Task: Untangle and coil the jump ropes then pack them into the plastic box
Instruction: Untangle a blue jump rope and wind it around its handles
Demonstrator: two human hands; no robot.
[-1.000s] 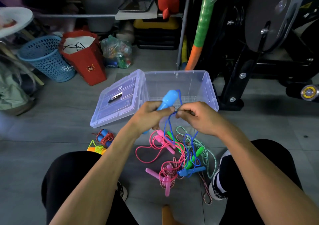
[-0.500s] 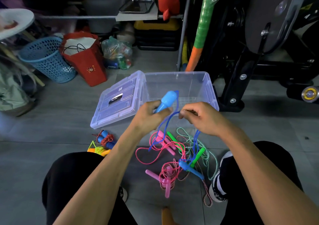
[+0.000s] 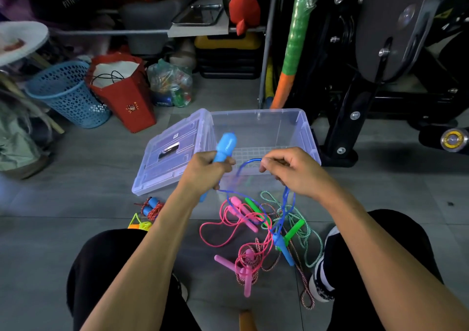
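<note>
- I'm watching the left hand (image 3: 205, 169) with its grip wrapped around a light blue handle (image 3: 225, 146), which points up and away, bulb end topmost, in front of the plastic box (image 3: 307, 138).
- The right hand (image 3: 291, 171) pinches the blue rope (image 3: 247, 164); a loop arches between the two hands, then the cord drops from the right hand to the second blue handle (image 3: 285, 250) down in the pile.
- The box sits open on the floor (image 3: 76, 204), clear-walled, its lid (image 3: 172, 153) leaning against its left side.
- Below the hands lies the tangle: pink rope (image 3: 220, 229) with pink handles, green handles (image 3: 294, 230) on a pale green cord, and a red-and-white braided rope (image 3: 304, 292) trailing near the right shoe.
- Left of that, a small bundle with blue handles (image 3: 151, 207) and a yellow rope (image 3: 139, 225), partly cut off by the knee.
- Which cords cross under which in the pile, I can't make out; the right fingertips are hidden behind the knuckles.
- Against a second ago, the hands are now apart, not meeting at the handle, and the loop has opened between them.
</note>
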